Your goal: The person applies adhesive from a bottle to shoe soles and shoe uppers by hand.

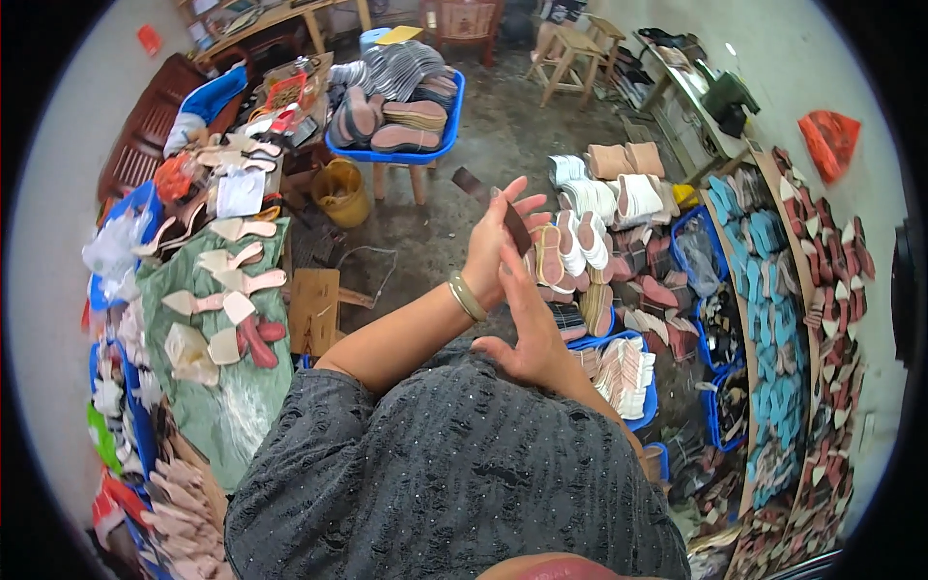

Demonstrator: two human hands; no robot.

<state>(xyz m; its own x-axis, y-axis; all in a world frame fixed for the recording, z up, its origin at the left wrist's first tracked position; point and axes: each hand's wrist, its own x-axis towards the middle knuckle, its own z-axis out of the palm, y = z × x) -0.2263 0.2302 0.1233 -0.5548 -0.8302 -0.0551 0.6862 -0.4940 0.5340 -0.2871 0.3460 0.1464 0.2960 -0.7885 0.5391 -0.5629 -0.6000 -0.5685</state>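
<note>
My left hand (492, 247), with a pale bangle (468, 296) at the wrist, is raised in front of my chest. Across its palm lies a flat dark brown strip (515, 228), pinned by the thumb while the other fingers point away. One end of the strip sticks out past the thumb to the upper left. Just below, my right hand (535, 335) is open, its fingers stretched out and its thumb apart. Its fingertips meet the heel of my left hand by the strip's near end; whether they touch the strip I cannot tell.
A blue tub (394, 155) of shoe soles stands on a stool ahead. Stacked soles and white sandals (582, 242) lie right of my hands. A green sheet (217, 387) with shoe parts covers the left side. Racks of blue and red shoe pieces (770, 319) line the right wall.
</note>
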